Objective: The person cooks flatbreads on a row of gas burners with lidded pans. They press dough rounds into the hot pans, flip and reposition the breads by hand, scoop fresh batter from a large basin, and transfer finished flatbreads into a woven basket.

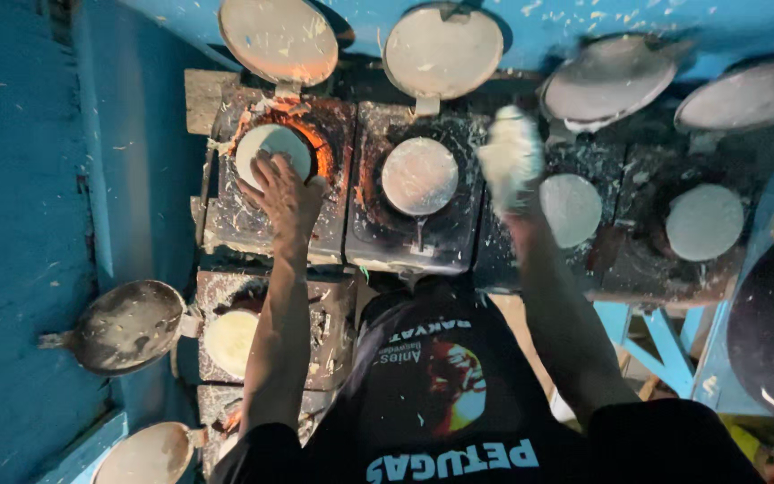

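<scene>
Left hand [281,193]: its grip is spread open, palm down, the fingertips resting on the near edge of a pale round disc [270,148] that lies in the glowing mould of the far-left stove block [270,184]; nothing is clasped. Orange light shows along the right rim of that disc.

Right hand [511,159]: raised above the surface and blurred, whitened as if coated with flour or batter; whether its grip is open or closed on anything cannot be told. It hangs between the second stove block [414,193] and the third stove block [575,224], just beside the pale disc [571,209] of the third.

Surroundings: the second block carries a greyish round plate [419,176] with a short handle toward the person. A fourth disc [704,221] lies further right. Behind the row, four hinged round lids stand tilted open against the blue wall [584,18]: first lid [278,40], second lid [442,49], third lid [609,79], fourth lid [750,94].

Nearer the person on the left, another block holds a cream disc [230,341], with an open dark lid [127,327] swung out beside it; a further lid [150,455] shows at the lower edge. All blocks are crusted with pale splashes. A blue frame [665,345] stands under the right-hand blocks.
</scene>
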